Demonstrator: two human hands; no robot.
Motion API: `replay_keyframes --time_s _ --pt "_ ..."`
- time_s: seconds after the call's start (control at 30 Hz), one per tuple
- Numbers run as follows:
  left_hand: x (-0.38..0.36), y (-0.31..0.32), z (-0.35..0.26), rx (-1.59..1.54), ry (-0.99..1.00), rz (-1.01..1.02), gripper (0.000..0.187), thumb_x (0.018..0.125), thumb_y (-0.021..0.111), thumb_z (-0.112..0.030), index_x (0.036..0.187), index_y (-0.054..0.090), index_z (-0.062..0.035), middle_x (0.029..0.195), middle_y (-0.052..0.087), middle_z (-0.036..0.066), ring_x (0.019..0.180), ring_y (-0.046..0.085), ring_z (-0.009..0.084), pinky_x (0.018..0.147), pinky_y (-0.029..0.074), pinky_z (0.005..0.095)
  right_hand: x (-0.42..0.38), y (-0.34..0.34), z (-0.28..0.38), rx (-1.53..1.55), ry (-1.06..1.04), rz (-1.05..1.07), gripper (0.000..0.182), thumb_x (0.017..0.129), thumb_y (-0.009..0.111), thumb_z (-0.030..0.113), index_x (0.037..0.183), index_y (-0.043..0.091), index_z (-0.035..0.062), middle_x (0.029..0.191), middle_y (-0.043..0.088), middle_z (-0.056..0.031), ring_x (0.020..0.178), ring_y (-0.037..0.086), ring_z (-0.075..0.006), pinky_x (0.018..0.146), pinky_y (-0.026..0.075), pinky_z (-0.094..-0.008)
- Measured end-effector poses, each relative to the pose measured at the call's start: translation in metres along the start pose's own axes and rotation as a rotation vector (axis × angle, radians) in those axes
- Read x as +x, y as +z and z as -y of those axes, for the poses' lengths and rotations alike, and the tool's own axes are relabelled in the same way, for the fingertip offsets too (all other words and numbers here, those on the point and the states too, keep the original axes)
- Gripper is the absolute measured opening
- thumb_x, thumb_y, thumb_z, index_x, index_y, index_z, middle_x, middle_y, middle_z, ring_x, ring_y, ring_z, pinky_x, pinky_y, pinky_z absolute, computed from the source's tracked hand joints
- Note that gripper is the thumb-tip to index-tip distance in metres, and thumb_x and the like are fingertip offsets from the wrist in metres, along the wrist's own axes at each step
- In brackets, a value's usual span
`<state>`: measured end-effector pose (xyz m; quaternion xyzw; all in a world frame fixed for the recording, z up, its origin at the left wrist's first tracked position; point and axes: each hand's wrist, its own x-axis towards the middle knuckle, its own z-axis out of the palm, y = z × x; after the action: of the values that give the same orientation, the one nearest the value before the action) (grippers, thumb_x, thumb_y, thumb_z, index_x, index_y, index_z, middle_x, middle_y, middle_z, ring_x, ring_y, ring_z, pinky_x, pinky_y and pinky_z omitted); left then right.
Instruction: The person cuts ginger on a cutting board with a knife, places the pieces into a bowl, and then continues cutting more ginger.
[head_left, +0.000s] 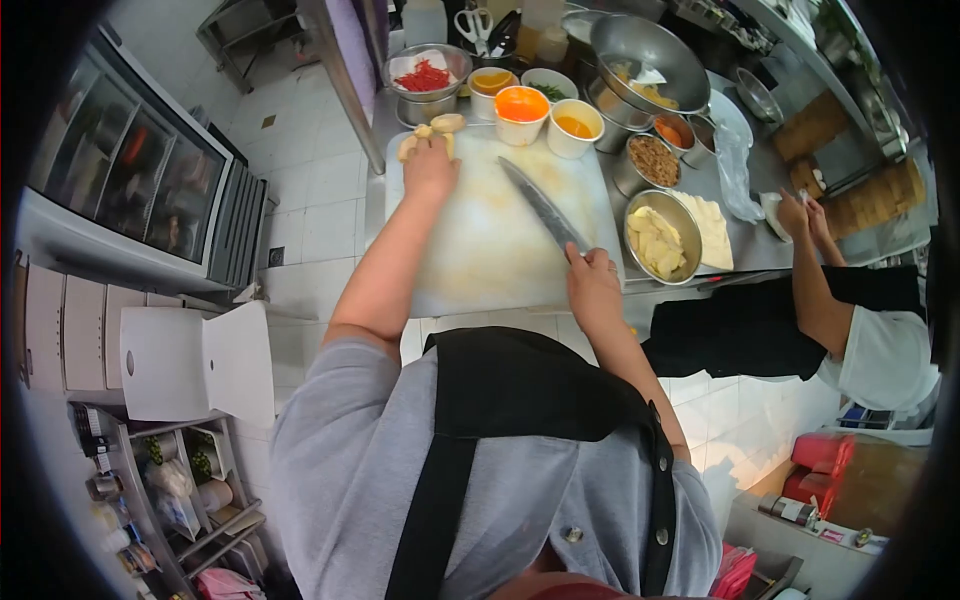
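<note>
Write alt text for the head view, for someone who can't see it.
A person's right hand holds a knife over a board; the left hand touches pale food at its far left corner. Bowls stand beyond and right.

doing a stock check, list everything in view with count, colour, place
cutting board: 1, white, centre
knife: 1, grey, over board
root-like pieces: several, tan, board's far-left corner
metal bowls: several, silver, beyond and right
containers: 4, white, beyond board
red strips: many, red, far-left bowl
yellow slices: many, yellow, right bowl
fridge: 1, grey, left
scissors: 1, white, far back
co-worker: 1, white sleeve, right
left grip: 1, bare, on pieces
right grip: 1, bare, on knife
</note>
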<state>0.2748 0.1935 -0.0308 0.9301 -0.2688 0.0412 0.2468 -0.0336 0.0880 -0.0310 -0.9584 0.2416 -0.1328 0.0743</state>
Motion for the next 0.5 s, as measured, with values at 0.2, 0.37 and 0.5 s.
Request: replay_keyframes --time_s 0.2,0.37,0.5 --pt "0.019 -0.01 0.027 -0.033 0.086 -0.257 0.035 0.084 0.063 -0.027 0.114 0.06 -0.0078 0.115 0.057 0.015 0.104 0.054 0.0361 0.091 0.044 0.0433 -0.002 0.005 0.01 -0.063 0.002 -0.114 0.042 0.081 0.057 0.012 0.123 0.058 0.0124 0.106 0.053 -0.0148 0.09 0.056 -0.0329 0.077 0.048 -0.0436" --pt "0.067 -0.016 0.04 -0.101 -0.145 0.173 0.043 0.086 0.062 -0.029 0.121 0.054 -0.0052 0.118 0.059 0.018 0.114 0.053 0.036 0.093 0.046 0.0433 -0.002 0.007 0.023 -0.155 0.078 -0.133 0.046 0.079 0.059 0.013 0.125 0.056 0.0126 0.107 0.053 -0.0148 0.093 0.055 -0.0331 0.078 0.048 -0.0441" --pt "0.067 -0.028 0.037 -0.066 -0.156 0.28 0.056 0.084 0.066 -0.033 0.127 0.048 -0.002 0.123 0.057 0.02 0.116 0.054 0.0347 0.095 0.046 0.0416 -0.005 0.01 0.022 -0.138 0.078 -0.161 0.046 0.078 0.059 0.013 0.124 0.056 0.0119 0.107 0.052 -0.0152 0.094 0.054 -0.0332 0.078 0.047 -0.0441"
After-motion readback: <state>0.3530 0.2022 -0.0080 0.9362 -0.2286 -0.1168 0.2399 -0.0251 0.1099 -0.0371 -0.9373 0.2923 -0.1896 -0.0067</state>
